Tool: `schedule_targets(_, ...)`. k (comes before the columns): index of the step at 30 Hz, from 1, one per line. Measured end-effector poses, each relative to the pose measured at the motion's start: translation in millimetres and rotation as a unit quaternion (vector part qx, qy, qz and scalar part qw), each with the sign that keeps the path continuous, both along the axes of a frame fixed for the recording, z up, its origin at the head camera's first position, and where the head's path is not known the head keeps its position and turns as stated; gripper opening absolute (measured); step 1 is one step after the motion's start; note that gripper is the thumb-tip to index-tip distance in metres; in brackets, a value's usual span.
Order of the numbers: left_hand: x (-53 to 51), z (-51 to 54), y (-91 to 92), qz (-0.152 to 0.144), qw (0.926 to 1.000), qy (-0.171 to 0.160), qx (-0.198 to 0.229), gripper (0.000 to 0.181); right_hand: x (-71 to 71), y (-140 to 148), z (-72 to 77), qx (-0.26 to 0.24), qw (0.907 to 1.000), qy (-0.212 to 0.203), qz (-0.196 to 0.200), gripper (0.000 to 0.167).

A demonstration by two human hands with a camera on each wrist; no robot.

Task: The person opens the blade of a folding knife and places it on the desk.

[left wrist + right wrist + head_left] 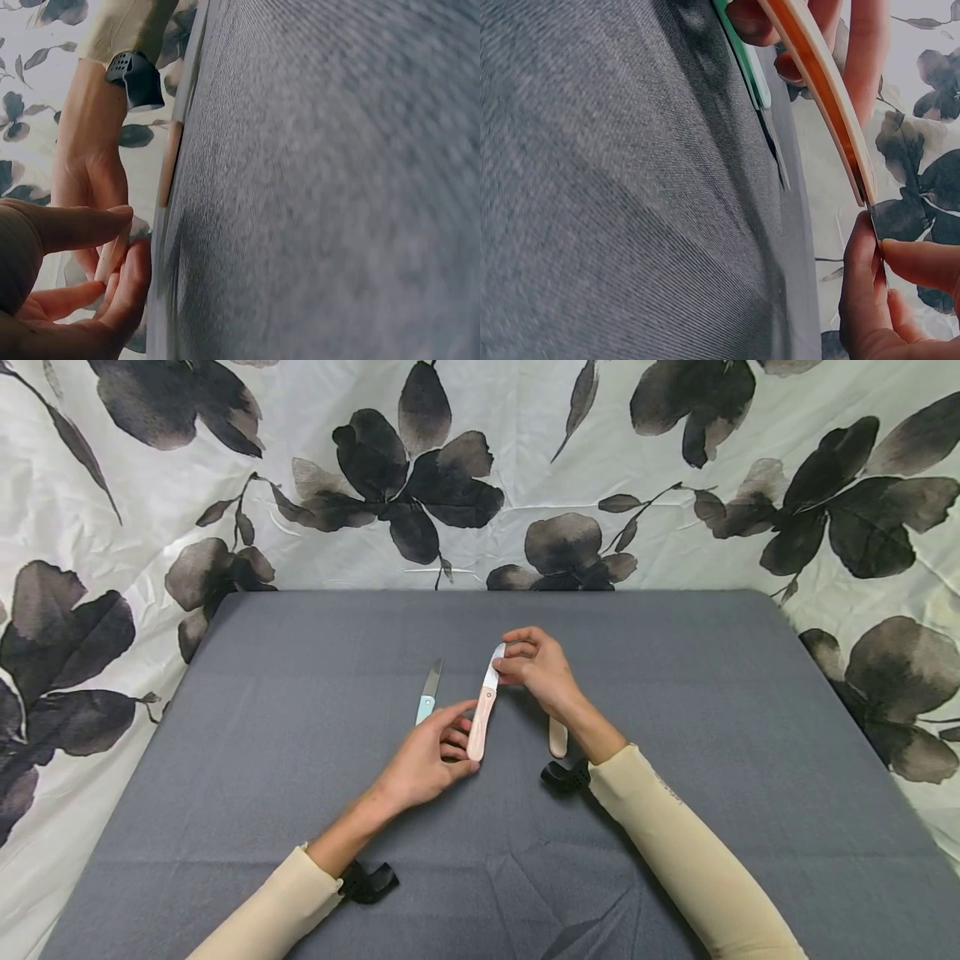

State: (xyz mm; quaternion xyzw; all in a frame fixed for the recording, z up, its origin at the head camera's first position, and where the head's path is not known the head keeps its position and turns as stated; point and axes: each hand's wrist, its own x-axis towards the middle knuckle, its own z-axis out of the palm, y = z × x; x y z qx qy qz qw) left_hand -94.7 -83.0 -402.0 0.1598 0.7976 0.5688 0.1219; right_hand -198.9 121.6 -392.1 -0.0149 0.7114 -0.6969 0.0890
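A folding knife with a pale pink handle (pixel 481 722) is held up between both hands, its blade (pixel 492 672) out and pointing away. My left hand (pixel 420 766) holds the handle's near end with thumb and fingers. Near the blade's tip, my right hand (pixel 538 670) pinches the metal between thumb and fingers. In the right wrist view, the slot along the handle (pixel 821 82) shows. A second knife, with a teal handle (pixel 425 707) and its blade out, lies on the table just beyond my left hand, partly hidden by it.
Under my right wrist lies a beige handle-shaped piece (pixel 557 739), partly covered by the forearm. A grey cloth (pixel 300 718) covers the table, creased near the front. Behind it hangs a white floral sheet (pixel 540 477). Each wrist wears a black camera mount (pixel 369 883).
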Motion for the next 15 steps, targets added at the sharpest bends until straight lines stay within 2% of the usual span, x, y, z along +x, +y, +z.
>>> schedule_targets(5, 1.9, -2.3, 3.4, 0.01, 0.9997, 0.013, -0.018, 0.082, 0.6, -1.5, -2.6, 0.017, 0.9997, -0.012, -0.01, 0.049)
schedule_targets(15, 4.8, -4.8, 6.4, 0.034, 0.9958, 0.035, -0.078, 0.078, 1.1, -4.1, -9.6, 0.034, 0.9993, -0.013, 0.006, 0.05)
